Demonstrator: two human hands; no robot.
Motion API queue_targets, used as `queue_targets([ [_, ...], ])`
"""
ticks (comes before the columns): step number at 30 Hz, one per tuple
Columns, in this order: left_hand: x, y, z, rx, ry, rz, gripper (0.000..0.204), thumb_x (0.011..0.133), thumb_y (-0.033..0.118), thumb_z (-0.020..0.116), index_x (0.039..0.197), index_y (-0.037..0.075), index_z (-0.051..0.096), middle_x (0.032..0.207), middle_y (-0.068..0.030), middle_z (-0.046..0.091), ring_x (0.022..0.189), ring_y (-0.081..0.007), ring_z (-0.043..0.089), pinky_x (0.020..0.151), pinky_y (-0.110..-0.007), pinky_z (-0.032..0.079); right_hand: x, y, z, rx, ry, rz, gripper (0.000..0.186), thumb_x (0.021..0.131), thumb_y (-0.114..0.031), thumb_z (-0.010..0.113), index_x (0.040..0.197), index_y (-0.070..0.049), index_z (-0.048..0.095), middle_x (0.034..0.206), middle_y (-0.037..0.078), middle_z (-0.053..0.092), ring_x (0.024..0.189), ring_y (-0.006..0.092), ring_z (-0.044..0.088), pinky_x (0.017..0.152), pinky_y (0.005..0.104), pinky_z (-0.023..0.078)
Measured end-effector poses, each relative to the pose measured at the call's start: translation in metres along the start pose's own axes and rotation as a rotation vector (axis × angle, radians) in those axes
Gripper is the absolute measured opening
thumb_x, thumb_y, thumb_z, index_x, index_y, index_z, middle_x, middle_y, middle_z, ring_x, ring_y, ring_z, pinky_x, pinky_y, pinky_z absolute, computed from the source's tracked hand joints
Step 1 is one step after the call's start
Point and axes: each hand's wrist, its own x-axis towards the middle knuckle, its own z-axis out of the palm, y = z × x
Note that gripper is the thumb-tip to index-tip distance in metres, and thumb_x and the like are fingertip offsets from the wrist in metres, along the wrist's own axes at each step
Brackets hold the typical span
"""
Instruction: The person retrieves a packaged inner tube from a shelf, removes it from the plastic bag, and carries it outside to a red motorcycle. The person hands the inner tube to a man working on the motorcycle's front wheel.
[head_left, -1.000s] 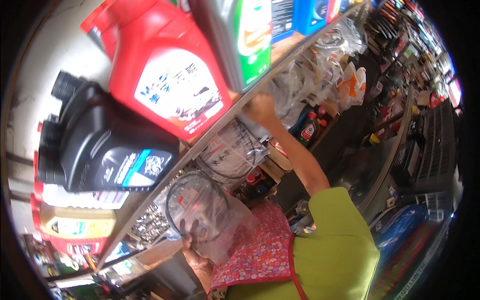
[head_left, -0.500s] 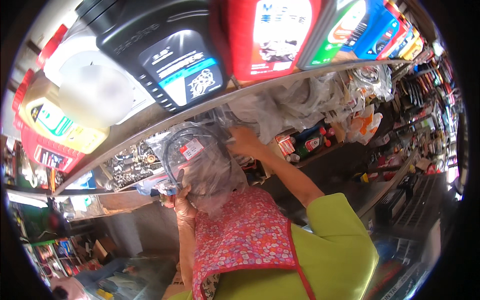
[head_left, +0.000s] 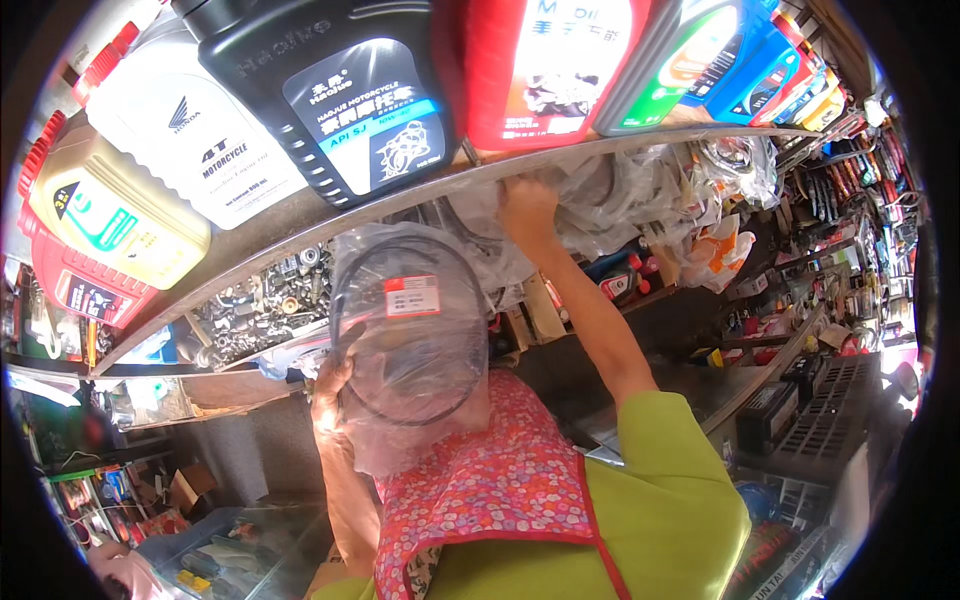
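Observation:
My left hand (head_left: 330, 395) is closed on the left edge of a clear plastic bag (head_left: 430, 365), its thumb lying on the front. Inside lies a coiled black cable (head_left: 484, 345), and a red-and-white label (head_left: 411, 296) is stuck on the bag. Up and to the right, my right hand (head_left: 528, 208) reaches under the shelf board with its fingers curled on another clear plastic bag (head_left: 475, 205). The fingertips there are partly hidden. More bagged parts (head_left: 620, 200) hang or lie to the right of that hand.
Above my hands, a curved shelf board (head_left: 340, 225) carries oil bottles: black (head_left: 300, 80), red (head_left: 550, 70), white (head_left: 190, 120) and others. Small metal parts (head_left: 275, 310) fill a tray at left. A glass case (head_left: 230, 555) stands lower left, crowded racks (head_left: 850, 220) at right.
My right hand has left the bagged cable and moved up and right to the bags under the shelf. The bagged cable, still in my left hand, now faces me more fully and sits lower.

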Motion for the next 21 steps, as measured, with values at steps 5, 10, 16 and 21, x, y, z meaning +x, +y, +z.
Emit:
queue_targets([
  [5,0.060,0.015,-0.001,0.131,-0.291,-0.252,0.058,0.087,0.025,0.063,0.133,-0.004,0.043,0.121,-0.0232,0.058,0.101,-0.0275,0.063,0.084,-0.037,0.056,0.003,0.001,-0.007,0.270,0.116,0.008,0.012,0.080,-0.011,0.063,0.088,-0.002,0.062,0.076,0.015,0.064,0.063,0.0355,0.062,0.053,0.0477,0.048],
  [10,0.122,0.017,0.012,0.239,-0.291,-0.118,0.054,0.091,0.027,0.060,0.134,-0.001,0.043,0.119,-0.0242,0.059,0.099,-0.0249,0.063,0.079,-0.034,0.056,-0.006,-0.012,-0.028,0.405,0.062,-0.187,0.010,0.080,-0.010,0.065,0.085,-0.003,0.062,0.076,0.014,0.062,0.067,0.0344,0.062,0.055,0.0435,0.049],
  [16,0.187,0.027,0.030,0.080,-0.199,-0.081,0.036,0.091,0.011,0.059,0.125,0.002,0.050,0.120,-0.0163,0.061,0.115,-0.0308,0.058,0.089,-0.042,0.053,-0.034,-0.014,-0.032,0.304,-0.031,-0.161,0.014,0.074,-0.008,0.067,0.083,-0.004,0.057,0.078,0.012,0.057,0.069,0.0344,0.060,0.057,0.0441,0.049],
  [21,0.222,-0.024,0.054,-0.207,-0.036,0.028,0.031,0.089,0.004,0.060,0.119,0.002,0.052,0.116,-0.0149,0.062,0.110,-0.0323,0.060,0.090,-0.049,0.054,-0.047,-0.011,-0.031,0.091,-0.121,0.152,0.017,0.071,-0.008,0.066,0.084,-0.004,0.055,0.080,0.013,0.056,0.075,0.0350,0.060,0.062,0.0449,0.050],
])
